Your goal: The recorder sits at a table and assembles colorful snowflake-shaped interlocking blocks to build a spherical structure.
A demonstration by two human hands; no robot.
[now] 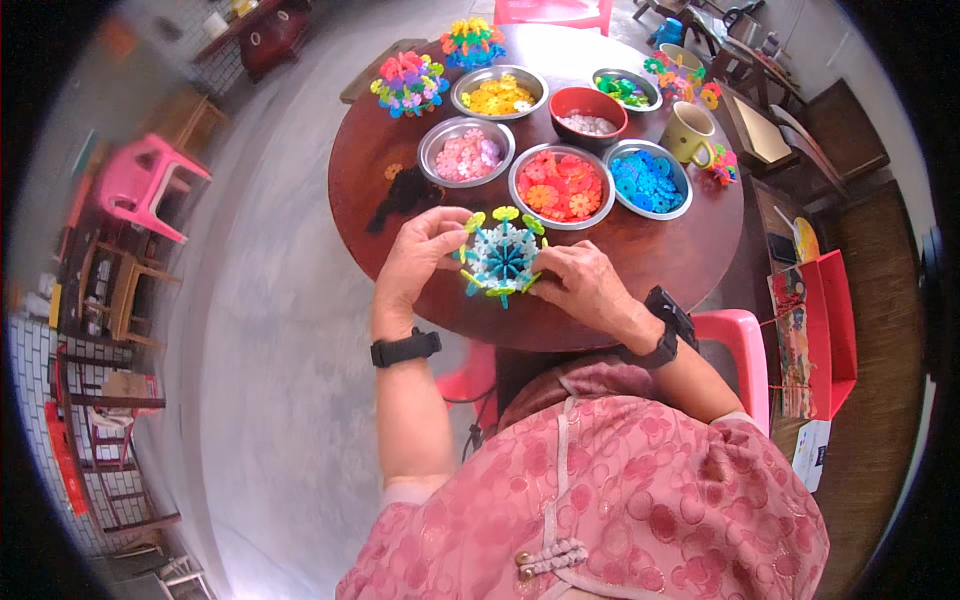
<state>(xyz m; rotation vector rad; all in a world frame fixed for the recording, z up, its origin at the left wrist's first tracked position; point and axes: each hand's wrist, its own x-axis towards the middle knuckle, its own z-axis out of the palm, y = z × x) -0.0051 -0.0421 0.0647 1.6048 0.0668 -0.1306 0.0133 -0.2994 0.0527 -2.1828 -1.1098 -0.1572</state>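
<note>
Between both hands, above the near edge of the round table (pixel 385 255), is a ring-shaped build of interlocking plastic flower discs (pixel 503 258). Its middle is dark teal, white discs surround that, and lime-green flowers stand around the outside. My left hand (pixel 425 250) pinches its left side with thumb and fingers. At the right side, my right hand (pixel 588 285) has its fingers closed on the rim; its fingertips are partly hidden behind the pieces. Just beyond stand metal bowls of orange-red discs (pixel 562 188), blue discs (pixel 650 182) and pink discs (pixel 466 155).
Farther back are bowls of yellow discs (pixel 497 97) and green discs (pixel 622 90), plus a red bowl (pixel 585 98) holding whitish pieces. Colourful flower-disc balls (pixel 410 86) stand at the far left. A yellowish mug (pixel 688 132) is at right. A pink chair (pixel 742 350) stands beside me.
</note>
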